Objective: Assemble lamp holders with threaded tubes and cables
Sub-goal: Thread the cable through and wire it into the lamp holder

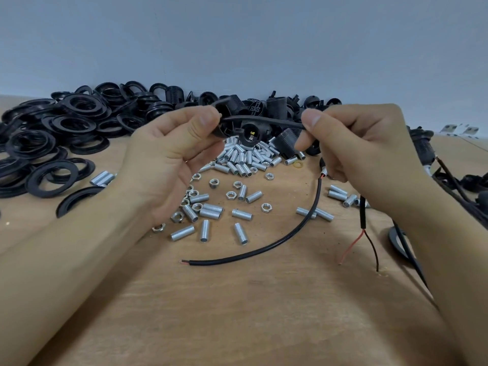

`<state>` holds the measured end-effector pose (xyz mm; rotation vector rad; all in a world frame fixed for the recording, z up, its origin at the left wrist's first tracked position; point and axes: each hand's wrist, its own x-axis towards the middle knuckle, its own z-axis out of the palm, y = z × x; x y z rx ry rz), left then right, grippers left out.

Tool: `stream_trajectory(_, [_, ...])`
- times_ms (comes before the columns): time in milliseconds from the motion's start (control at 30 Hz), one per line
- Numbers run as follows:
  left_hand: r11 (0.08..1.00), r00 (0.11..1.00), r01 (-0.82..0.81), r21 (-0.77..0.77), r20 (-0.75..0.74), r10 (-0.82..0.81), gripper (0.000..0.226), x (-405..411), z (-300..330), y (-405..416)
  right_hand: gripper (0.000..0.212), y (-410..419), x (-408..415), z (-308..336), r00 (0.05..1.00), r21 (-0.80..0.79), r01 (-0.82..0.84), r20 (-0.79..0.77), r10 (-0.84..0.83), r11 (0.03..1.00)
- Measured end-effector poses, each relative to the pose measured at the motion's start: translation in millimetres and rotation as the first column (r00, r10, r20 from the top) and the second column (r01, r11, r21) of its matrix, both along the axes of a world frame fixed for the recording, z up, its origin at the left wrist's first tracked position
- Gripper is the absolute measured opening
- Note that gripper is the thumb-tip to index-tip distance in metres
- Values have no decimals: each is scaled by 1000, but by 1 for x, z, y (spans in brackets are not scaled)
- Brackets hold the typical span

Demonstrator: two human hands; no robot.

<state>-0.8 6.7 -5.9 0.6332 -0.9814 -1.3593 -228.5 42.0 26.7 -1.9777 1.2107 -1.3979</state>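
A black cable [264,119] spans between both hands above the table's [237,313] centre. The left hand [169,154] pinches its end, perhaps against a lamp holder [249,133]; the right hand [356,149] pinches the other side. Threaded tubes [243,157] lie toward 6 o'clock, black rings [66,128] at 9. No writing is legible.

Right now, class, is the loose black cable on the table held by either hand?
No. The black cable lies free on the table, while both hands grip a different cable above it.
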Motion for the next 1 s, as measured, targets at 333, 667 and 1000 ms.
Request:
stream_trajectory(333, [973,888,-17,-231,443,121,22,3,-2,4,35,-2,-5,2,973,357,-208,167,156,911])
stream_trajectory(667, [931,656,200,-306,748,105,18,-7,-12,14,49,-9,22,-23,980,613,-195,148,131,765])
stream_trajectory(1000, [972,959,-233,32,173,224,15,-3,1,2,34,-15,12,-18,651,459,-668,741,162,586])
